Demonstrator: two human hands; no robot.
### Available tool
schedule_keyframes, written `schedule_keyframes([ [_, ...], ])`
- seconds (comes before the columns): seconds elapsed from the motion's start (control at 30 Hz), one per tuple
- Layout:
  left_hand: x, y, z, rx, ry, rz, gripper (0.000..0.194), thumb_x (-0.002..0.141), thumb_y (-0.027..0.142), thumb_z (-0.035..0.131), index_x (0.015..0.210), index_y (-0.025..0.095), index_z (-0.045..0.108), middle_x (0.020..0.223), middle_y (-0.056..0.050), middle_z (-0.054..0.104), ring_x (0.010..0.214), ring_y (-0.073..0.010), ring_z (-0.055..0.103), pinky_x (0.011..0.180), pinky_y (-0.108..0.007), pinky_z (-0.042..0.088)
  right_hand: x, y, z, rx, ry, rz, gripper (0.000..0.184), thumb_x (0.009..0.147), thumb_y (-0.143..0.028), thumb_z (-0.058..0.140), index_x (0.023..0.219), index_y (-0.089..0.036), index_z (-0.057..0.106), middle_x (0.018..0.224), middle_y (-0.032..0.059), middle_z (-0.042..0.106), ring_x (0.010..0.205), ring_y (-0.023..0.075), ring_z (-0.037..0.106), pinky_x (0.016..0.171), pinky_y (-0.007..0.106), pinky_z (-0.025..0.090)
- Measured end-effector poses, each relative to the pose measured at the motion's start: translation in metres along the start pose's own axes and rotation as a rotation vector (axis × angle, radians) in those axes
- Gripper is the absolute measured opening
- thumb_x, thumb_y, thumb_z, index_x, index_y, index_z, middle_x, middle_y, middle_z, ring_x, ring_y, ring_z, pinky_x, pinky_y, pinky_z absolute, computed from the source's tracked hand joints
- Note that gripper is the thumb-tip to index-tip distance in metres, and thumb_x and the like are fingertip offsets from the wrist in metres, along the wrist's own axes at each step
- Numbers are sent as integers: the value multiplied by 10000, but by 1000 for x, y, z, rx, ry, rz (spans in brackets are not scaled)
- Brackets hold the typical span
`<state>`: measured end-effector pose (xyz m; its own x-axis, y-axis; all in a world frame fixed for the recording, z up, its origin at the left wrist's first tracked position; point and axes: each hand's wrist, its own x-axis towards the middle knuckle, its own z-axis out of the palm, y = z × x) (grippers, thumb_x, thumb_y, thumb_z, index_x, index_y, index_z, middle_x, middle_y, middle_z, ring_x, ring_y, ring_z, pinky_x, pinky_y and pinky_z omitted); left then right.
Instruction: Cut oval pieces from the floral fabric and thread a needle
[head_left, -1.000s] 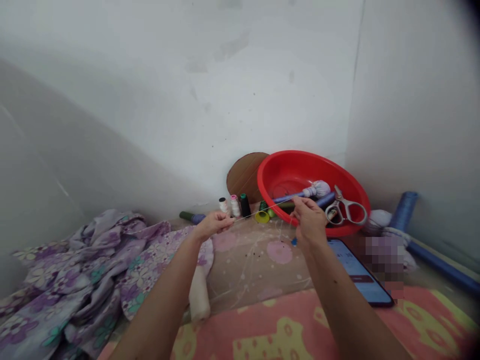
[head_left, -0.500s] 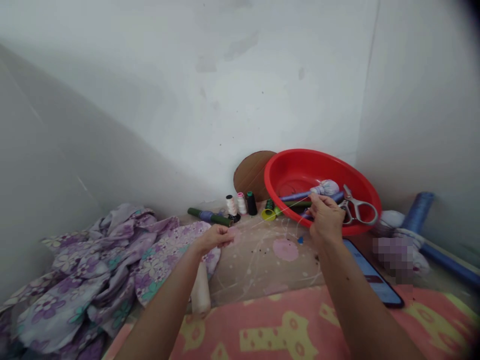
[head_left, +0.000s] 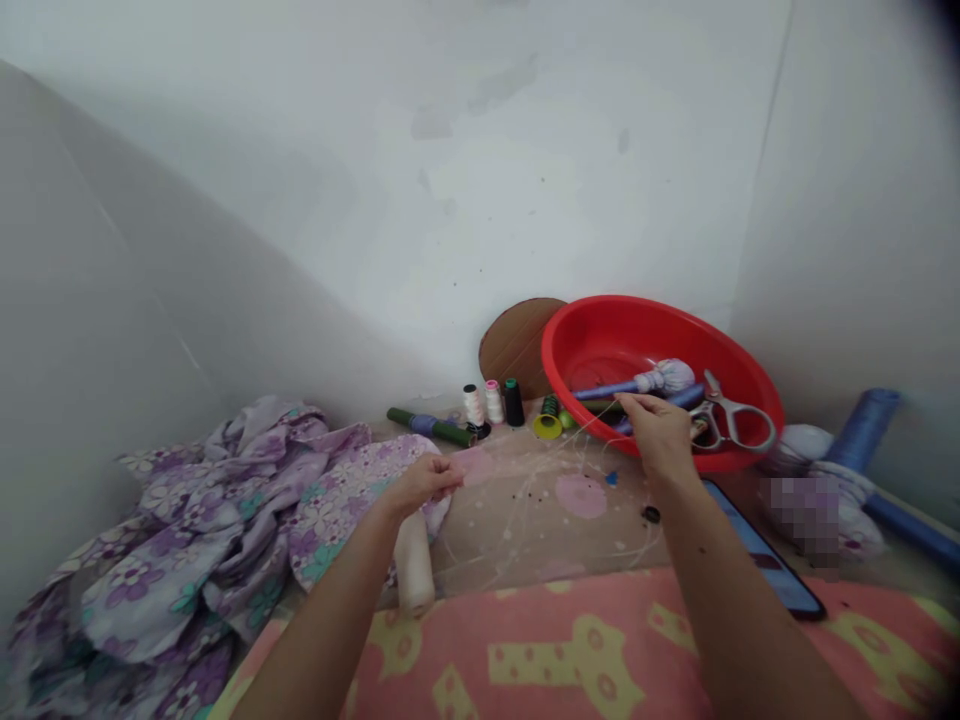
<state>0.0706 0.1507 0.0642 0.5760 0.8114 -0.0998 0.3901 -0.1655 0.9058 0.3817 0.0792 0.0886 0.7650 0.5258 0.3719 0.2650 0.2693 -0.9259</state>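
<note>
A fine white thread [head_left: 525, 452] is stretched taut by narrow pinches of the left hand [head_left: 424, 483] at eleven o'clock and the right hand [head_left: 658, 435] at one o'clock, the latter just before a red plastic basin [head_left: 645, 305].

This looks like a plain room in a home rather than a workshop: bare white plaster walls [head_left: 390, 190] meet at 12 o'clock, and a red plastic basin [head_left: 739, 400] holding scissors [head_left: 731, 425] sits at 3 o'clock beside thread cones [head_left: 474, 405]. Flowered cloth [head_left: 187, 530] lies heaped at 8 o'clock (dress fabric or bedding, hard to tell), with a pink-and-yellow blanket [head_left: 525, 670] at 6 o'clock.
</note>
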Motion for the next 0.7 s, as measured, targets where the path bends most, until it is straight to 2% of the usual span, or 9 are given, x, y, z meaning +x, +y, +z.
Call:
schedule_keyframes([
  [0.07, -2, -3, -2, -12, 18, -5, 320, 631, 440, 533, 519, 152, 448, 422, 67, 388, 362, -40, 290, 374, -187, 190, 2, -3, -7, -289, 60, -103, 270, 571, -313, 607, 798, -170, 643, 555, 1, 547, 560, 147, 483, 584, 290, 346],
  [0.13, -5, -5, -4, -20, 28, -7, 315, 639, 430, 526, 514, 155, 438, 417, 69, 383, 356, -38, 285, 369, -187, 184, 0, -13, -13, -447, 165, -202, 267, 593, -332, 595, 807, -180, 645, 535, 6, 534, 554, 155, 472, 582, 296, 330],
  [0.2, -7, -6, -4, -22, 29, -7, 311, 642, 414, 527, 499, 155, 432, 409, 68, 380, 352, -38, 280, 365, -189, 175, -6, -27, -14, -423, 190, -275, 226, 641, -372, 555, 702, -174, 646, 501, 1, 510, 517, 138, 448, 557, 281, 322],
  [0.23, -8, -6, -3, -21, 26, -8, 308, 642, 404, 530, 492, 153, 433, 405, 67, 380, 351, -37, 278, 363, -190, 171, -10, -34, -11, -357, 156, -286, 237, 652, -387, 543, 645, -169, 635, 485, -4, 499, 500, 126, 437, 542, 269, 322],
  [0.33, -10, -3, 2, -14, 20, -12, 289, 641, 385, 538, 499, 147, 456, 404, 65, 385, 355, -39, 283, 367, -194, 174, -32, -45, 9, -63, -117, -206, 227, 657, -371, 543, 632, -160, 622, 520, -7, 529, 512, 110, 452, 521, 239, 345],
  [0.43, -11, 1, 7, -3, 9, -16, 281, 635, 385, 544, 513, 142, 476, 405, 66, 393, 359, -41, 290, 376, -197, 185, -64, -37, 40, 145, -468, -43, 225, 638, -312, 561, 781, -154, 633, 613, -5, 573, 536, 95, 473, 519, 219, 367],
  [0.53, -13, 3, 10, 9, -9, -17, 308, 628, 409, 545, 495, 142, 464, 401, 66, 392, 363, -40, 285, 382, -198, 181, -100, -19, 68, 143, -824, 214, 410, 635, -265, 551, 1022, -131, 565, 470, -66, 449, 364, 44, 319, 361, 182, 265],
  [0.6, -14, 3, 12, 16, -18, -18, 321, 631, 428, 537, 502, 143, 463, 403, 68, 391, 365, -40, 279, 385, -198, 172, -121, -6, 80, 114, -984, 357, 494, 630, -262, 551, 1097, -105, 512, 404, -98, 352, 323, 35, 259, 321, 172, 225],
  [0.7, -16, 2, 14, 27, -31, -17, 337, 631, 446, 535, 502, 144, 460, 406, 69, 391, 371, -40, 271, 392, -201, 163, -138, 7, 87, 148, -1149, 417, 341, 636, -276, 534, 928, -113, 605, 396, -97, 313, 325, 27, 246, 313, 164, 232],
])
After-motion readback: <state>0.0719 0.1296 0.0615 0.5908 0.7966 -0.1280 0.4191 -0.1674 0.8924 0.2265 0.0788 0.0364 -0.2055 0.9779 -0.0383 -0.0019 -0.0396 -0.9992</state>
